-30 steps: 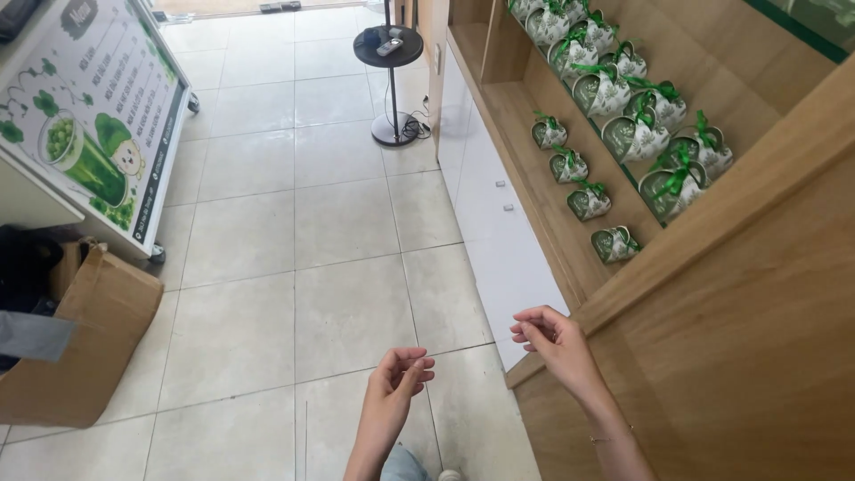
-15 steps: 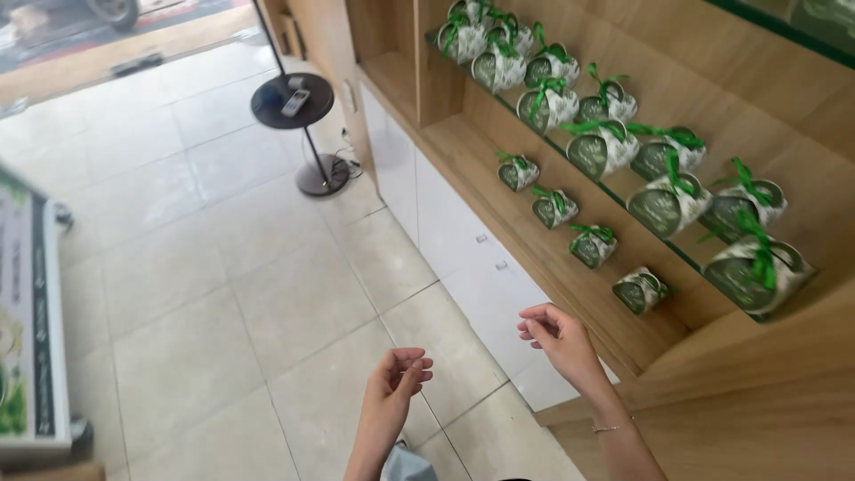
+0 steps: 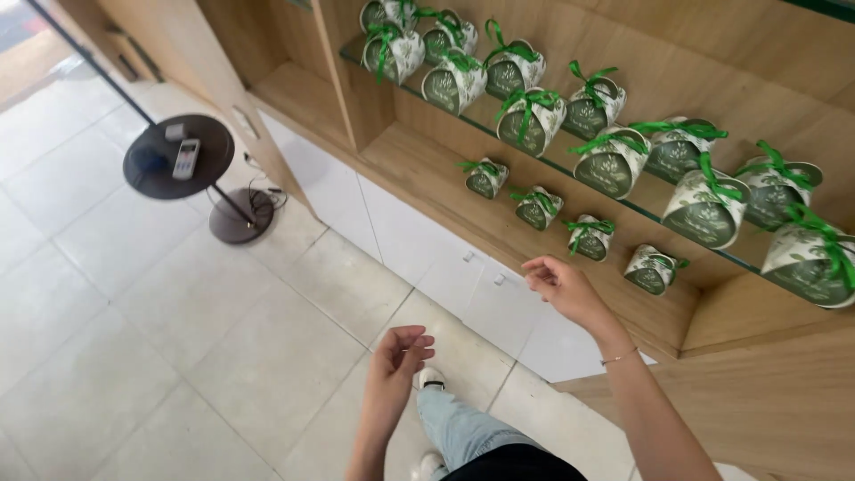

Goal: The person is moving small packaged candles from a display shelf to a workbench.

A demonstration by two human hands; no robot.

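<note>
My left hand [image 3: 398,354] hangs over the tiled floor with its fingers loosely curled and nothing in it. My right hand [image 3: 559,285] is raised in front of a wooden shelf unit [image 3: 427,169], fingers bent and apart, empty. It is nearest to the row of small white-and-green gift boxes with green ribbons [image 3: 588,239] on the lower wooden shelf, not touching them. Larger boxes of the same kind [image 3: 614,162] stand on a glass shelf above.
White cabinet doors [image 3: 392,223] run under the shelf. A small round dark stand table [image 3: 178,156] with a white remote [image 3: 185,158] stands at the left on a round base with cables. My leg in jeans and a shoe [image 3: 463,428] show below.
The view has swung right toward the shelves, which are now closer and larger. My right hand has risen toward the lower shelf. The printed stand and cardboard box at the left have left the view.
</note>
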